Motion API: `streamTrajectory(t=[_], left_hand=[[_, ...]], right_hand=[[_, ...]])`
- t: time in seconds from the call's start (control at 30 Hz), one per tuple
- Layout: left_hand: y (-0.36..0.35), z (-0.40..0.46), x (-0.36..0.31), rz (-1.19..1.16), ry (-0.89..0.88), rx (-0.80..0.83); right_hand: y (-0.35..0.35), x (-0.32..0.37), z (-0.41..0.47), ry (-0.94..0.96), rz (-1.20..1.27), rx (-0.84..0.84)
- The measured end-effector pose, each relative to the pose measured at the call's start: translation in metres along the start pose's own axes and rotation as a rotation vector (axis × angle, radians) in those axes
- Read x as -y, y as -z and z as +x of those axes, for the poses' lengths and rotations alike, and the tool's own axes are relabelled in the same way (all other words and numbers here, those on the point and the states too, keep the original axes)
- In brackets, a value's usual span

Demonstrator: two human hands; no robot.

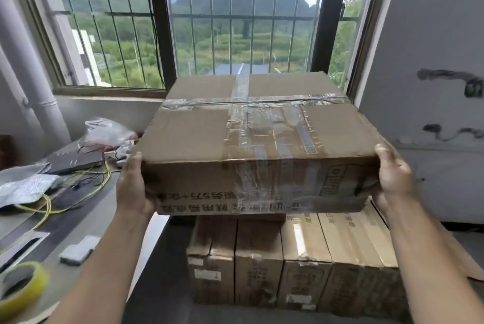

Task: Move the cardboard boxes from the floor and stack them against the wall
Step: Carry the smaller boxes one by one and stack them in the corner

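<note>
A wide, flat cardboard box [251, 140], criss-crossed with clear tape, is held up in front of the barred window. My left hand [133, 184] grips its near left corner, thumb on the edge and fingers hidden underneath. My right hand [392, 179] grips the near right corner the same way. Directly below stands a row of several narrow cardboard boxes [296, 263], side by side on the floor by the grey wall [432, 35]. The held box hangs just above their tops; I cannot tell whether it touches them.
A grey table [91, 219] on the left carries a yellow tape roll [21, 287], yellow cables [47, 205], a plastic bag [104, 132], silver foil bags and a small white block. A white pipe [28, 74] runs down the left wall.
</note>
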State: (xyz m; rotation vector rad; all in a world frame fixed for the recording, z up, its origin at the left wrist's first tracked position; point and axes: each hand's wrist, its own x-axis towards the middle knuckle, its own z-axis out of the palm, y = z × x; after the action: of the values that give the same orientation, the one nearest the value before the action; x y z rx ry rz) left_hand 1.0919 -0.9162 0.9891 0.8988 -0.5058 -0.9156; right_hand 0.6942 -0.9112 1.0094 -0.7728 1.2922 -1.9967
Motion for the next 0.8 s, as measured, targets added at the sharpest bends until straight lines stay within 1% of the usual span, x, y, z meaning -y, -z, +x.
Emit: streamTrajectory(t=[0.13,0.2,0.27,0.4,0.5,0.63,0.8], left_hand=[[-0.048,0.091,0.007,0.033,-0.027,0.081],[-0.065,0.132,0.017,0.036,-0.013,0.07],[-0.08,0.169,0.032,0.032,-0.008,0.062],[-0.106,0.236,0.065,0.039,0.033,0.111],[-0.119,0.279,0.094,0.083,0.076,0.119],[-0.13,0.315,0.135,0.09,0.094,0.034],[-0.133,0.342,0.179,0.143,0.148,-0.094]], right_hand=[[-0.065,-0.02,0.061,0.011,0.012,-0.019],[-0.089,-0.033,0.087,0.001,-0.001,-0.045],[-0.107,-0.048,0.114,-0.004,0.0,-0.067],[-0.134,-0.084,0.169,0.003,-0.002,-0.074],[-0.155,-0.114,0.21,-0.031,-0.01,-0.075],[-0.177,-0.156,0.259,-0.096,0.01,-0.02],[-0.2,-0.209,0.3,-0.17,-0.035,0.016]])
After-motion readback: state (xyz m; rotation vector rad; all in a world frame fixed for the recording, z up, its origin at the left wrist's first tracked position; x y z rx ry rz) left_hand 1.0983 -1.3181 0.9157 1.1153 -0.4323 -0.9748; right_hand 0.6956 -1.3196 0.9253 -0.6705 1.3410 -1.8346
